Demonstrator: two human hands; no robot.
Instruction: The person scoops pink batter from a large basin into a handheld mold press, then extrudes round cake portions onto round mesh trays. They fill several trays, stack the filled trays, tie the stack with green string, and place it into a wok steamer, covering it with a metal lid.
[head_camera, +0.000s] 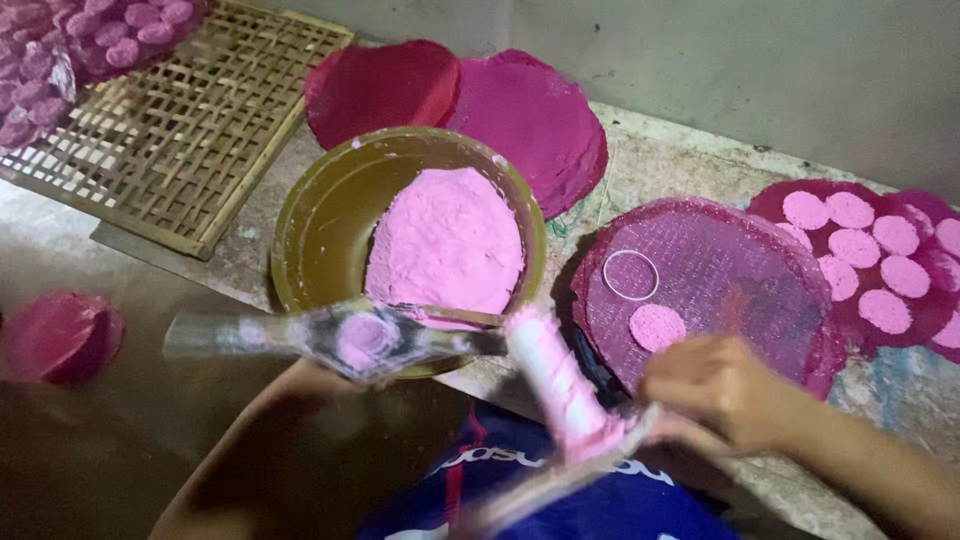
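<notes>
My right hand (725, 395) is closed around the handle end of a paste-coated tool (560, 385), a cylinder thick with pink paste that blurs as it swings near the front edge of the work disc (760, 270). My left hand I can't properly make out: the forearm runs up toward a metal spoon-like ladle (365, 338) lying across the near rim of the olive bowl (310, 230), but the fingers are hidden, so I cannot tell whether it grips anything. The bowl is heaped with pink paste (445, 240), so plenty of material remains. On the magenta mesh-covered work disc there is only one pink round (657, 326), with an empty metal ring (631, 274) just beside it; I judge this disc barely begun. To the right, a finished disc (800, 190) carries many pink rounds (865, 250). Behind the bowl lie stacked bare discs (530, 120), waiting as I read it, and a bamboo lattice rack (180, 130) sits at upper left with more pink pieces at its far corner.
</notes>
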